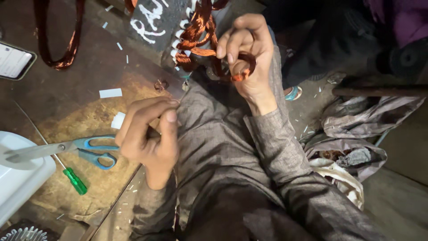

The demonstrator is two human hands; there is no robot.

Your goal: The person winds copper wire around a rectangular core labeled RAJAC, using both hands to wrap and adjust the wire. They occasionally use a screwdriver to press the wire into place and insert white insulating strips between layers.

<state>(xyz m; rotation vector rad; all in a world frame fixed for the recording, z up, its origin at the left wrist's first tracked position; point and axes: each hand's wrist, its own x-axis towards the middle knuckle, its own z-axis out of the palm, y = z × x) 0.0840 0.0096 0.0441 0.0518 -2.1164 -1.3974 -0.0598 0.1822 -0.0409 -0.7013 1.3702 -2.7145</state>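
Copper wire coil (243, 67) is looped around the right hand's (249, 58) curled fingers. The left hand (149, 134) is pinched shut on something too small to see, beside blue scissors (84, 149). Next: careful tucking, likely.

We see copper-orange wire coils (198, 33), blue-handled scissors (89, 149) with silver blades, a green-handled screwdriver (75, 180), white paper strips (110, 93) on the rust-brown mottled metal sheet (67, 107), a grey finely patterned sleeve (276, 147), and a white container (18, 183).
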